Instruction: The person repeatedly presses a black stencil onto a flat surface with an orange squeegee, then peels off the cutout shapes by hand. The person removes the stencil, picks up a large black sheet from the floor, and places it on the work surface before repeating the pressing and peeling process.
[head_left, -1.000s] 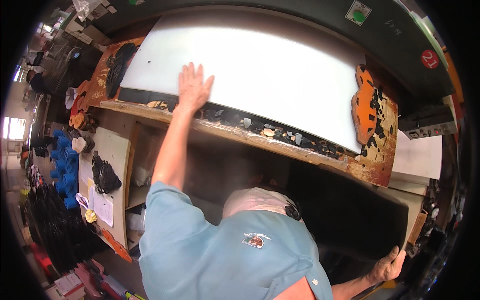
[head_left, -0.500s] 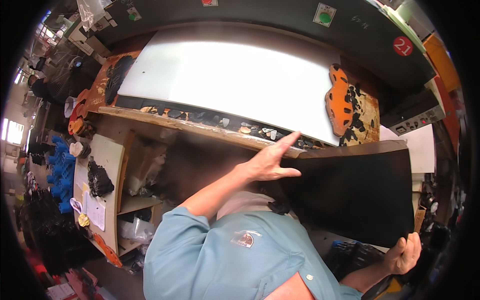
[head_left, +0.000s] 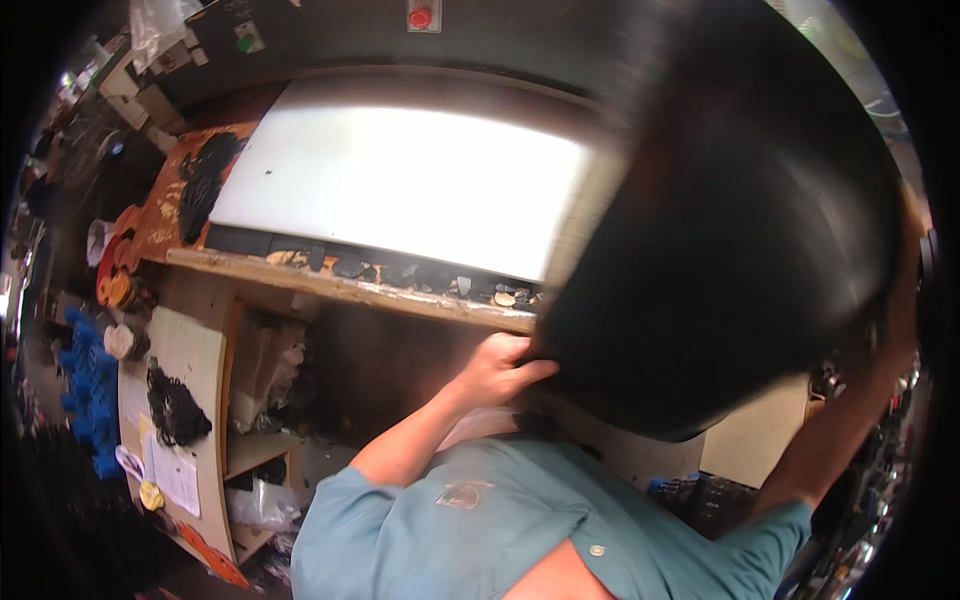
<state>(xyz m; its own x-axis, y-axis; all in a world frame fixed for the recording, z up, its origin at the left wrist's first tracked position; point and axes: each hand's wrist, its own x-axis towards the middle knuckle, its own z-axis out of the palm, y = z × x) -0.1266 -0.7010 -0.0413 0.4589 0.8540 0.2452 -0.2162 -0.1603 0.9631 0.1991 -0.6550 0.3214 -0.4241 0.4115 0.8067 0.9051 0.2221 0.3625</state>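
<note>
A large black flexible sheet (head_left: 720,250) is raised on the right, bowed and blurred by motion. It covers the right part of a bright white board (head_left: 400,180). My left hand (head_left: 497,368) is closed at the sheet's lower left corner, just in front of the bench's wooden edge. At the far right my arm reaches up, and my right hand (head_left: 911,220) grips the sheet's right side; its fingers are dark and smeared. The orange cutting die on the board's right end is hidden behind the sheet.
Black scraps (head_left: 410,272) lie along the trough behind the wooden front edge (head_left: 340,292). A dark machine panel (head_left: 330,40) with buttons stands behind the board. At left are a side table (head_left: 215,360) with a black bundle (head_left: 178,403), and blue plastic crates (head_left: 88,390).
The black sheet has swung up and to the right over the board. My right hand has risen with it. My left hand, open before, has lowered and closed on the sheet's corner.
</note>
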